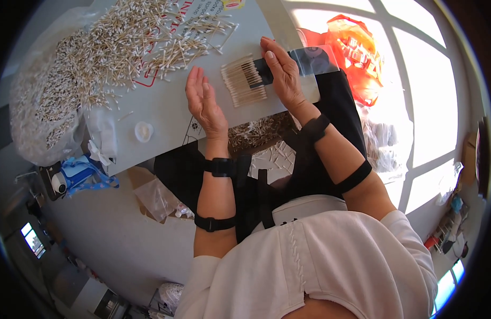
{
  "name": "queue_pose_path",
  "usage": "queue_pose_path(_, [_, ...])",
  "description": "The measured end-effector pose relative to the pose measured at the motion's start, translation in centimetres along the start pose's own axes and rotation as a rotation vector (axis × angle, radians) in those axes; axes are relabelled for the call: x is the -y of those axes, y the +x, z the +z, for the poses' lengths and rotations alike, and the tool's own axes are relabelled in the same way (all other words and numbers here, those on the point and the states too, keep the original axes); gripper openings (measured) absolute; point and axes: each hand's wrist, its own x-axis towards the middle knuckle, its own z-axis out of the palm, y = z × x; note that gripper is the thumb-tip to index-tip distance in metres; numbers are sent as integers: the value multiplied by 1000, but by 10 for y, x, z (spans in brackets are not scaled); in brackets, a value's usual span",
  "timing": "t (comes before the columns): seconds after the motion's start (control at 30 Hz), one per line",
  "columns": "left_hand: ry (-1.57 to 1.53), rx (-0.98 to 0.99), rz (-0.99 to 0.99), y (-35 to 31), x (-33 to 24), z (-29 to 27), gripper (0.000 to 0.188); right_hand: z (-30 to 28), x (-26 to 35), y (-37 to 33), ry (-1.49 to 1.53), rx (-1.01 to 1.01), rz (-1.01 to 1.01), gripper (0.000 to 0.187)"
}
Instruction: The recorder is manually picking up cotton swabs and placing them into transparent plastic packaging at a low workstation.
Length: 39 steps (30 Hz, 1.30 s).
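Note:
A neat row of cotton swabs [244, 82] lies side by side on the grey table board, between my two hands. My left hand [204, 103] stands on edge to the left of the row, fingers stretched, apart from the swabs. To the right of the row, my right hand [284, 74] is also on edge with its fingers extended, over a dark and clear plastic pouch [312, 59]. A dark part of the pouch reaches to the row's right side; whether it lies under the swabs or around them I cannot tell. My right palm is hidden.
A large heap of loose swabs [123, 37] spills from a clear bag [27, 127] at the left. A small white cup [144, 132] stands near the front edge. Below the table is a box of swabs [261, 131]. A red plastic bag [354, 58] sits at the right.

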Motion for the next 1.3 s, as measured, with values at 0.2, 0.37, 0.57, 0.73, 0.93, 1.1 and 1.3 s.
queue_pose_path(0.2, [-146, -129, -28, -19, 3, 15, 52, 11, 5, 22, -109, 207, -56, 35])
queue_pose_path(0.37, [-83, -49, -28, -22, 0, 18, 57, 12, 6, 7, -96, 186, -26, 36])
queue_pose_path(0.57, [830, 387, 337, -15, -12, 0, 80, -22, -1, 8, -24, 93, 199, 30])
queue_pose_path(0.73, [1154, 589, 408, 0, -8, -5, 87, -34, 12, -17, 14, 66, 300, 23])
queue_pose_path(0.93, [1203, 597, 415, 5, 2, -1, 84, -41, 17, -38, -88, 147, 243, 20])
queue_pose_path(1.1, [1159, 571, 414, -7, -11, 1, 83, -44, 26, -43, -368, 234, -16, 18])
queue_pose_path(1.3, [1254, 611, 352, -39, -16, -2, 88, -43, 30, -49, -493, 320, -233, 18])
